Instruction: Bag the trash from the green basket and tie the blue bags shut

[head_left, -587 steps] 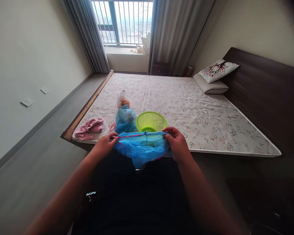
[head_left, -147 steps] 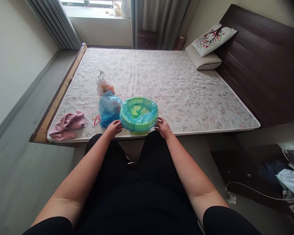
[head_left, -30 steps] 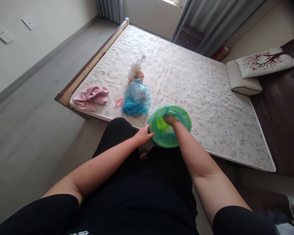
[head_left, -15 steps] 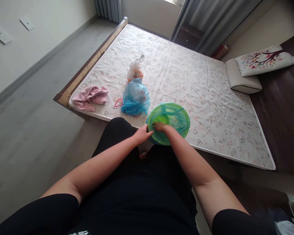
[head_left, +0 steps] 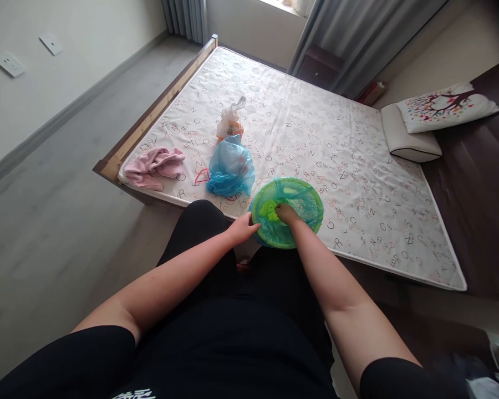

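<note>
A green mesh wastebasket [head_left: 318, 206] stands tilted at the bed's near edge, in front of my knees. A thin blue plastic liner bag [head_left: 270, 228] lies inside it and folds over its rim. My left hand [head_left: 243, 226] grips the left side of the rim, its thumb on top of the liner. Reaching inside the basket, my right hand [head_left: 286, 213] has its fingers curled in near the bottom; whatever they hold is hidden. Just beyond the basket sits a crumpled blue plastic bag [head_left: 230, 169] with pale contents.
A white and orange plastic bag [head_left: 229, 123] and a pink cloth [head_left: 154, 167] lie on the letter-printed mattress [head_left: 336, 166]. A small red outlined item [head_left: 202, 176] is beside the blue bag. Pillows [head_left: 444, 111] rest at the right headboard; a wooden footboard [head_left: 158, 102] borders the left.
My right hand has moved from the basket's left inner side toward its middle, to the right. The left hand stays on the rim. The view has shifted slightly.
</note>
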Motion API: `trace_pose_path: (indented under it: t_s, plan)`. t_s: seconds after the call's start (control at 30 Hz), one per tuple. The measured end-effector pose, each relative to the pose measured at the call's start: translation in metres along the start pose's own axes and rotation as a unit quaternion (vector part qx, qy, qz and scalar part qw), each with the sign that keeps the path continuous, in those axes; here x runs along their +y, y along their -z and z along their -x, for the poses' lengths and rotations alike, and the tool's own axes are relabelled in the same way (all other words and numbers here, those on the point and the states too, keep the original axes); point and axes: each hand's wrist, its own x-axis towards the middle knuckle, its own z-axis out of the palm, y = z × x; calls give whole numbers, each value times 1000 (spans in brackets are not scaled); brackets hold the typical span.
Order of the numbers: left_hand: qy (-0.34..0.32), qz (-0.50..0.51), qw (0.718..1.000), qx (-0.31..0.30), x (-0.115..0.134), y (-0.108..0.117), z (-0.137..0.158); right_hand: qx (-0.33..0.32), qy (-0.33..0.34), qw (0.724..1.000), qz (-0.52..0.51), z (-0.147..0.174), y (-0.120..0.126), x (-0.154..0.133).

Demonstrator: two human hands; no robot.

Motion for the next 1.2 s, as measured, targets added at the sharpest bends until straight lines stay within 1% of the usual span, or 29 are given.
trace_pose_path:
  t_s: [0.17, 0.37, 0.5, 0.67, 0.8, 0.93, 1.2]
  plan:
    - [5, -14, 1000, -11, 0, 1, -1, -27, 30, 997, 62, -9, -15, -6]
    - [13, -28, 999, -17, 3, 1, 1, -68, 69, 988, 124, -9, -32, 0]
    - [14, -20, 999, -22, 5, 0, 2, -92, 82, 980, 154, -6, -36, 5]
    - [25, -29, 999, -18, 7, 1, 2, -112, 80, 974, 178, -7, -37, 5]
    - [24, -26, 999, -23, 4, 0, 1, -112, 83, 972, 189, -5, -42, 3]
    - [15, -28, 999, -25, 2, 0, 1, -92, 86, 972, 196, -1, -45, 2]
    - [9, -32, 999, -16, 1, -1, 0, -77, 85, 971, 209, 1, -44, 1]
